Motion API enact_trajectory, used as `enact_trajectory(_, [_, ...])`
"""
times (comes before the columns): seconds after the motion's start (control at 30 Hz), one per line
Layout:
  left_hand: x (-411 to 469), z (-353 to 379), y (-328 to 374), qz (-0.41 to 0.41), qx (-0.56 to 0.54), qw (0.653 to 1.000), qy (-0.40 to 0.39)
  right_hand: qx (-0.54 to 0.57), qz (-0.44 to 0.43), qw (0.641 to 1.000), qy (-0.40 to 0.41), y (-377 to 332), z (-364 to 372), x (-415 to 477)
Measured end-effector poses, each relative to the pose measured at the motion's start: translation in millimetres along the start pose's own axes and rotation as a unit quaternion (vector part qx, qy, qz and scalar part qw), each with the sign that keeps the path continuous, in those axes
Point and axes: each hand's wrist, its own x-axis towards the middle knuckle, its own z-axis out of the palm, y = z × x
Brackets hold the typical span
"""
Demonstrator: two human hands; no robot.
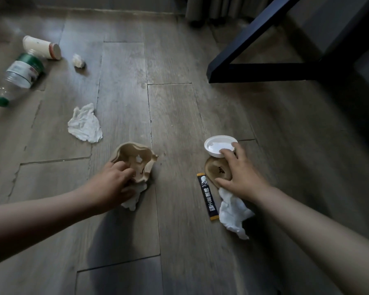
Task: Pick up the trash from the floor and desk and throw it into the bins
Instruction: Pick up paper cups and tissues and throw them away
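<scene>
Trash lay scattered over the grey wood-look floor. At eight o'clock the left hand curled its fingers round the rim of a crushed beige pulp cup carrier, with a crumpled white tissue bunched under the palm. At four o'clock the right hand lay spread wide, with fingertips on a round white plastic lid and the thumb at the edge of a tan flattened paper piece.

Just beside that thumb lay a black stick sachet with yellow ends and white Chinese characters, too blurred to read. A second white tissue lay under the right wrist.

At nine o'clock lay a loose white tissue. Toward ten o'clock lay:
- a small white paper wad;
- a clear plastic bottle with a green cap and a green-and-white label, its print illegible;
- a white paper cup on its side, with a reddish band.

A black desk frame stood at one o'clock.
</scene>
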Motion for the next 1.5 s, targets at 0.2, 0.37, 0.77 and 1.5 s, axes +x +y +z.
enact_trajectory(0.2, [-13, 0, 12, -0.022, 0.005, 0.999, -0.035, 0.022, 0.069, 0.997, -0.008, -14, 3, -34])
enact_trajectory(0.37, [-15, -4, 21, -0.030, 0.005, 0.998, -0.056, 0.038, 0.160, 0.986, 0.002, -22, 19, -62])
enact_trajectory(0.77, [-10, 2, 22, -0.020, 0.047, 0.995, -0.083, 0.175, 0.123, 0.976, 0.035, -25, 36, -82])
enact_trajectory(1.5, [-6, 3, 23, -0.028, 0.035, 0.996, -0.081, 0.054, 0.022, 0.998, 0.010, -41, 55, -53])
